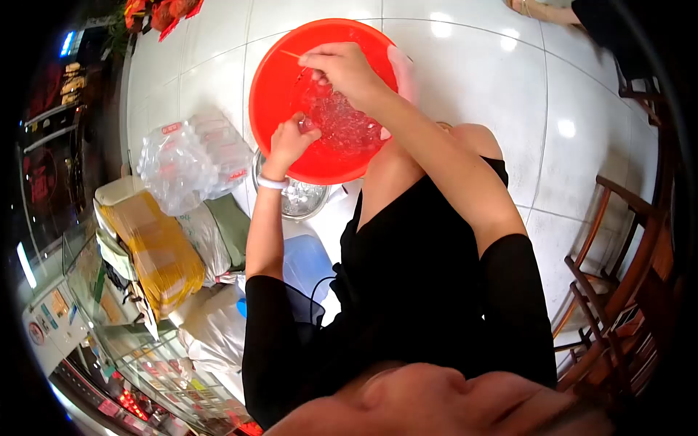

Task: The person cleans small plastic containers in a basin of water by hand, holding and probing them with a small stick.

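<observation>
A large red plastic basin point(274, 91) sits in front of me, with a heap of clear, glassy pieces point(345, 123) in it. My right hand point(342, 71) is above the basin's far part, its fingers pinched on a thin brownish stick point(289, 54) that points left. Lower on the left side, my left hand point(291, 142) curls over the inside of the basin. Between its thumb and fingers is a small clear glassy piece point(305, 124), whose exact kind I cannot make out. A white band circles the left wrist.
Beside the basin stands a metal bowl point(304, 203) with clear pieces. Plastic-wrapped bottles point(193, 156), a yellow-taped parcel point(156, 247) and a blue translucent container point(309, 261) are on the left. Wooden chairs point(607, 269) stand at right. A person's foot point(545, 11) shows at top right.
</observation>
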Tool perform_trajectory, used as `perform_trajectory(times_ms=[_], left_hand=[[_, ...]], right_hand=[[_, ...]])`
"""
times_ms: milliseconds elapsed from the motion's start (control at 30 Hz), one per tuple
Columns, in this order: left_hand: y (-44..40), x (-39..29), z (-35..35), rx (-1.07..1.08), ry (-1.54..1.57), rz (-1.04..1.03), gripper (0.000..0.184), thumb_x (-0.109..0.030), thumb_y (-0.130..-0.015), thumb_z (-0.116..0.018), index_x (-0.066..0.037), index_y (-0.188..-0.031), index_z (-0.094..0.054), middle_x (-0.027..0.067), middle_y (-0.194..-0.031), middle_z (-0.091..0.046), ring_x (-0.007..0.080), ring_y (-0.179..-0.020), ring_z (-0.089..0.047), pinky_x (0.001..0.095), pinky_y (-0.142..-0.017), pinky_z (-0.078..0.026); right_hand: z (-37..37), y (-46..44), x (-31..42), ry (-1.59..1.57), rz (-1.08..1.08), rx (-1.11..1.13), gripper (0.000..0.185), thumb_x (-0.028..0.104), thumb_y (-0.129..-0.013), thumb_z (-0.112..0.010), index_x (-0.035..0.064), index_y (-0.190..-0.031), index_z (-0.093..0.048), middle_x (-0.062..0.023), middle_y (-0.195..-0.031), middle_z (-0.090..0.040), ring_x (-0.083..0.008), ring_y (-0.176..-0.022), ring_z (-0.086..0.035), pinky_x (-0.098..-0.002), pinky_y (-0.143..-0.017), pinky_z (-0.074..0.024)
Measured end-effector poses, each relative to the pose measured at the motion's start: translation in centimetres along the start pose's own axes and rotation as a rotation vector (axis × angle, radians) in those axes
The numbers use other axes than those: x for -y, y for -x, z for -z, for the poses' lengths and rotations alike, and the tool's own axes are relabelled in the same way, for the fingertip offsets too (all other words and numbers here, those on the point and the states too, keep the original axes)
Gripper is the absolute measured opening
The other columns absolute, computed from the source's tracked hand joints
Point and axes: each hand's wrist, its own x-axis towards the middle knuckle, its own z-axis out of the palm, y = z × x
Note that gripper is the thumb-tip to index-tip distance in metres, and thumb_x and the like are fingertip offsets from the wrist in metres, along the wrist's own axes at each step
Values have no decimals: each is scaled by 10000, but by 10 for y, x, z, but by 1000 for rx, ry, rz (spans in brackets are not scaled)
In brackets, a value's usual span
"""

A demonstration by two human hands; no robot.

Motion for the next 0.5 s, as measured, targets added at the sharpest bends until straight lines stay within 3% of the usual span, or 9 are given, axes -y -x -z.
perform_trajectory(times_ms=[67, 133, 167, 233, 333, 367, 433, 467, 500], left_hand=[[8, -11, 21, 22, 176, -38, 370, -236, -677, -621, -30, -977, -550, 193, -837, -608, 281, -725, -613, 336, -677, -487], [16, -16, 25, 101, 875, -33, 355, -187, -683, -611, -22, -986, -527, 188, -807, -605, 243, -696, -613, 291, -654, -482], [13, -10, -7, -115, 890, -186, 391, -215, -681, -616, -28, -1011, -524, 195, -824, -606, 259, -700, -617, 312, -655, -489], [23, -11, -17, 171, -568, -96, 397, -273, -668, -630, -38, -975, -544, 199, -817, -611, 294, -724, -616, 356, -669, -491], [25, 17, -29, -121, -176, 6, 384, -331, -642, -653, -53, -892, -567, 187, -779, -618, 326, -788, -603, 397, -688, -481], [24, 20, -24, -181, 113, -47, 337, -254, -658, -651, -39, -901, -558, 159, -695, -605, 260, -681, -616, 350, -614, -477], [22, 6, 2, -144, 389, -81, 248, -160, -693, -623, -16, -881, -549, 85, -630, -571, 145, -532, -526, 277, -509, -423], [23, -4, 14, -117, 632, -215, 185, -103, -717, -589, -8, -868, -542, 15, -631, -531, 62, -489, -391, 217, -446, -329], [25, -19, 28, -137, 633, -213, 185, -103, -717, -589, -8, -868, -542, 15, -631, -531, 62, -489, -391, 217, -446, -329]], right_hand=[[2, -4, 0, 1, -11, 3, 161, 134, -769, -596, -12, -829, -625, -15, -627, -543, -71, -560, -484, -195, -519, -388], [2, -6, -1, -17, -26, -16, 152, 131, -770, -594, -9, -822, -625, -15, -620, -539, -69, -556, -482, -197, -521, -390], [2, -5, -1, -14, -22, -12, 152, 131, -770, -594, -9, -822, -625, -15, -620, -539, -69, -556, -482, -197, -521, -390], [3, -5, -1, 17, -29, -25, 153, 126, -771, -591, -13, -827, -621, -15, -615, -537, -69, -555, -479, -194, -522, -387], [2, -3, 0, 3, -14, -29, 154, 119, -772, -588, -18, -836, -615, -17, -615, -537, -69, -551, -476, -193, -529, -388], [3, 0, -2, 1, -32, -35, 154, 119, -772, -588, -18, -836, -615, -17, -615, -537, -69, -551, -476, -193, -529, -388], [6, -3, 1, -16, -20, 23, 150, 114, -774, -585, -19, -837, -611, -19, -624, -539, -69, -554, -476, -194, -538, -391], [6, -3, 3, 28, -43, 5, 139, 111, -774, -585, -14, -827, -612, -15, -624, -537, -67, -553, -474, -194, -535, -389], [6, -4, 4, 33, -40, 23, 139, 111, -774, -585, -14, -827, -612, -15, -624, -537, -67, -553, -474, -194, -535, -389]])
